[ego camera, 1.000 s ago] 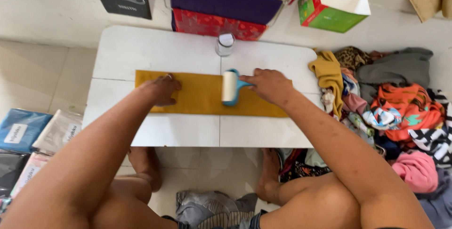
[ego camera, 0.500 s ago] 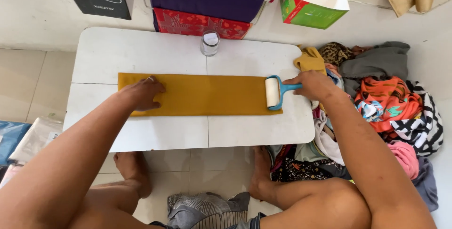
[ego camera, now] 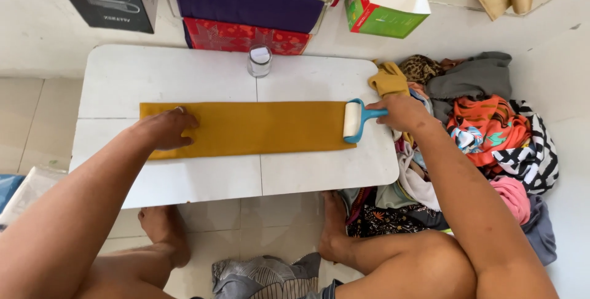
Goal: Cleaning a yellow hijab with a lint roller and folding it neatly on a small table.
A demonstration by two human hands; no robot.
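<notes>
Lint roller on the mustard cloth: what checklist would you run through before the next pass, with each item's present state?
1. Left hand flat on the near-left end of the mustard cloth, pinning it: ok.
2. Right hand gripping the blue handle of the lint roller: ok.
3. Roller head on the cloth's right edge, not off on the white table: ok.
4. Cloth lying flat along its length, no visible folds: ok.
5. Small clear jar standing clear of the cloth: ok.
6. Roller sheet clean enough to pick up lint: cannot tell.
</notes>
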